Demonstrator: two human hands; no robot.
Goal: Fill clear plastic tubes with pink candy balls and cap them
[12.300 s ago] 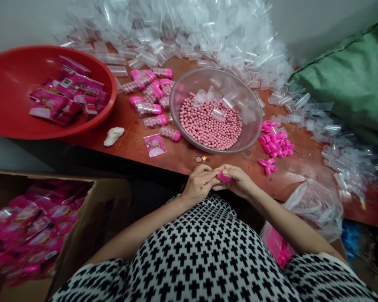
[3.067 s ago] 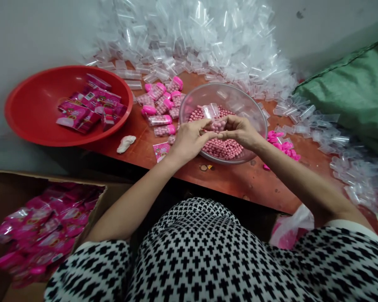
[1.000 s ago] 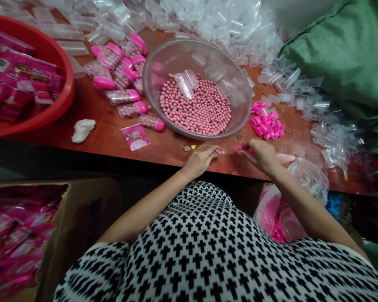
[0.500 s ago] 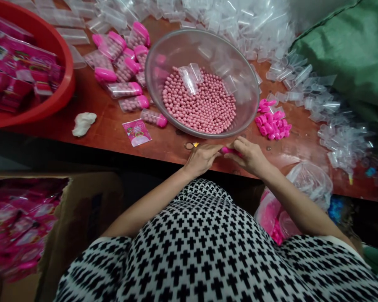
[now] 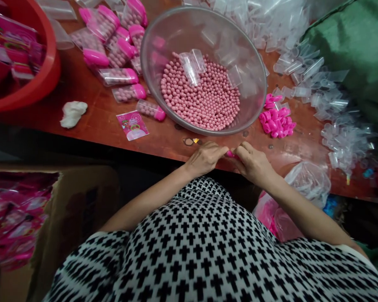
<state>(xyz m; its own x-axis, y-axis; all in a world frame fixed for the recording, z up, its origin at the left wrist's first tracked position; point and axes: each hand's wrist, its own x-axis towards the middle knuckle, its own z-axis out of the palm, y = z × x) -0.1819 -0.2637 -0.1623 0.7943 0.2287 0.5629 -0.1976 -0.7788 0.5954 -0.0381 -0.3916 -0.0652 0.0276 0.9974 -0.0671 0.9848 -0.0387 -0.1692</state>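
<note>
My left hand and my right hand meet at the table's front edge, their fingertips pinching a small pink cap. The fingers hide most of it, so I cannot tell whether a tube sits inside. Beyond them stands a clear bowl of pink balls, with a clear empty tube lying on top. Filled clear tubes with pink caps lie left of the bowl. A heap of loose pink caps lies to its right.
A red basin holds pink packets at upper left. Loose clear tubes are heaped at right against a green sack. A white lump and a pink card lie on the wooden table. An open cardboard box sits below left.
My hands have come closer together at the table's edge, and the pink piece is now mostly hidden between my fingers. The whole view has shifted slightly, with the table higher in the frame.
</note>
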